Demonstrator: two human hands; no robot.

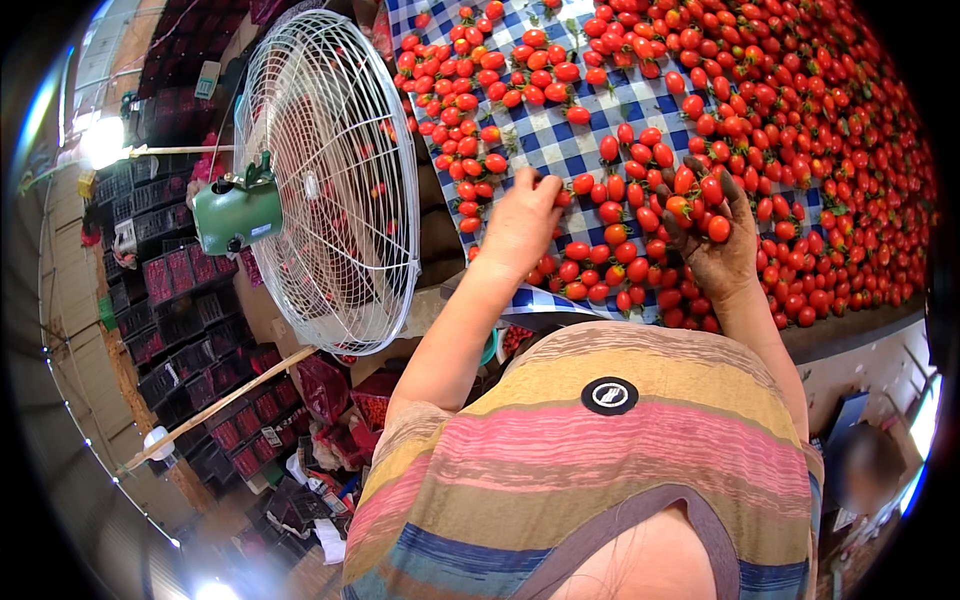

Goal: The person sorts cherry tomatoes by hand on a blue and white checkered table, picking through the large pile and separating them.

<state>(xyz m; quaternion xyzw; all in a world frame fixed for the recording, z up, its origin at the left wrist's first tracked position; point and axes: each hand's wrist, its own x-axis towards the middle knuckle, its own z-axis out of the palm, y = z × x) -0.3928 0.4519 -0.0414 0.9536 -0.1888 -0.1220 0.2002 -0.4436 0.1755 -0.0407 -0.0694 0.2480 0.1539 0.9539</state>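
Note:
Many small red oval cherry tomatoes [860, 150] lie spread over a blue-and-white checked cloth [565, 140]. My left hand [520, 228] is above the near left part of the cloth, its thumb and fingers pinched at a cherry tomato [562, 198] that is partly hidden by the fingertips. Palm up, my right hand [722, 262] cups several cherry tomatoes [718, 229], with its darkened fingers curled around them. Loose tomatoes [615, 234] fill the space between the two hands. Some still have green stem ends.
A large caged fan [330, 190] with a green motor stands just left of the cloth. Stacked dark crates [190, 275] with red contents line the left side, crossed by a wooden pole [225, 405]. Another person [870, 470] appears blurred at the lower right.

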